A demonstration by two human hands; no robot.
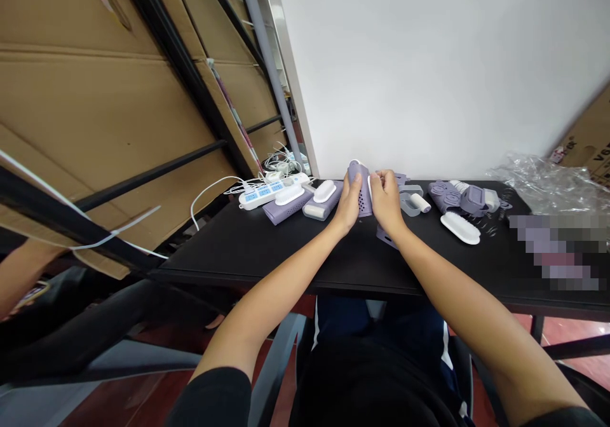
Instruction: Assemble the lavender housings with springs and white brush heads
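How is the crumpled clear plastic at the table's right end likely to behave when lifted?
The clear plastic is probably floppy, given its loose folds. It looks thin, so likely light for its size. Its shine suggests it may be slippery.

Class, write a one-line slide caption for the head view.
Left hand and right hand hold a perforated purple case at a black table, between a power strip and a white oval brush.
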